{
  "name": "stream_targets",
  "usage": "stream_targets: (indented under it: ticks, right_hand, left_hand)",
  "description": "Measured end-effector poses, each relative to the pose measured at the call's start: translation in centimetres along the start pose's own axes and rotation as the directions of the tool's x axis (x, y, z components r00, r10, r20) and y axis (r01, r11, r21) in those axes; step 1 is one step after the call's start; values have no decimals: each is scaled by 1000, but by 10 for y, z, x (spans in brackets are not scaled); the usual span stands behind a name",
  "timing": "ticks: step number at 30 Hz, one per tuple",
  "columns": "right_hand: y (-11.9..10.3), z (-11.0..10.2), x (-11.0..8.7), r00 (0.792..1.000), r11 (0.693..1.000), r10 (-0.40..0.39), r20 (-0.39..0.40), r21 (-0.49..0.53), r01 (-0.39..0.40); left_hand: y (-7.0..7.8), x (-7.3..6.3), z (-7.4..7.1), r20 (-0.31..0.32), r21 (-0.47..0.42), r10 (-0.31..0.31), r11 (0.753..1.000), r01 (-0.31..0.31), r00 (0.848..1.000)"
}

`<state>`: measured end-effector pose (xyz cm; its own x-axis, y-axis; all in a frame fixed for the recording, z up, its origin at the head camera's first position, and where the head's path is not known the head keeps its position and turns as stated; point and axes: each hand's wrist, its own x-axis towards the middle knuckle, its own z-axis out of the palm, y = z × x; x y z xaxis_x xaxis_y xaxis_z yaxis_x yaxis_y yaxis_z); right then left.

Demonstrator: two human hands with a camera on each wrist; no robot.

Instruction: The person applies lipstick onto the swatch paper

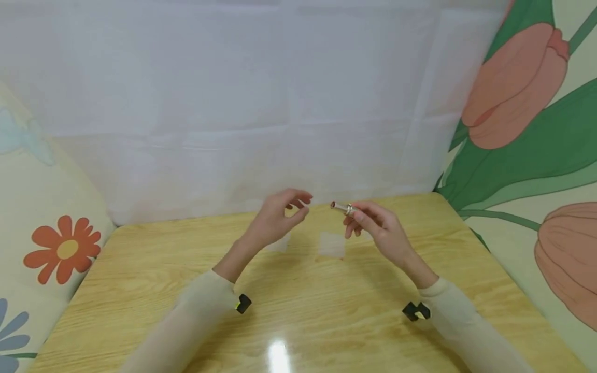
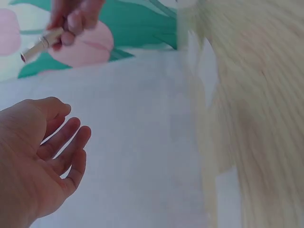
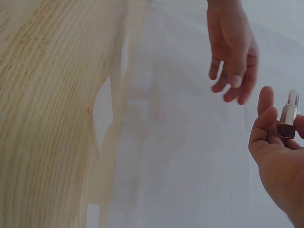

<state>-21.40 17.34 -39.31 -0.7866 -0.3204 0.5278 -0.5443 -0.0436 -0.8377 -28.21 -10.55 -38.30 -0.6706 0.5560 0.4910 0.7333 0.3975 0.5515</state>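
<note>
My right hand (image 1: pixel 380 228) pinches a slim silvery lipstick tube (image 1: pixel 340 207) between thumb and fingers, above the table. Its dark reddish end points toward my left hand. In the right wrist view the lipstick tube (image 3: pixel 290 111) appears at the right edge, partly covered by the fingers. Facing it across a gap, my left hand (image 1: pixel 280 217) hovers with relaxed, loosely bent fingers and nothing in them. The left wrist view shows this hand (image 2: pixel 38 152) with its fingers spread slightly apart.
On the wooden table (image 1: pixel 298 300) below the hands lie a white square (image 1: pixel 332 244) with small reddish marks by it and another white square (image 1: pixel 279 244). A white cloth (image 1: pixel 233 103) hangs behind; flowered panels (image 1: pixel 522 171) stand at both sides.
</note>
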Motion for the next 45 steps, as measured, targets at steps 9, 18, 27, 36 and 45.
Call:
stream_targets:
  ticks: [9, 18, 27, 36, 45]
  right_hand:
    - [3, 2, -7, 994, 989, 84, 71, 117, -92]
    - [8, 5, -7, 988, 994, 79, 135, 69, -89]
    - [12, 9, -8, 984, 995, 80, 158, 40, -87]
    - [13, 8, -6, 979, 994, 90, 184, 51, -101]
    - [15, 11, -9, 971, 948, 135, 198, 258, -185]
  left_hand:
    - [40, -1, 20, -51, -232, 76, 969, -86, 996]
    - [47, -4, 42, -89, -369, -64, 929, 27, 994]
    - [45, -7, 45, -126, -402, -83, 915, 26, 989]
    - [45, -7, 44, -119, -452, -53, 892, -6, 991]
    - [44, -11, 46, -90, -525, -20, 851, -31, 996]
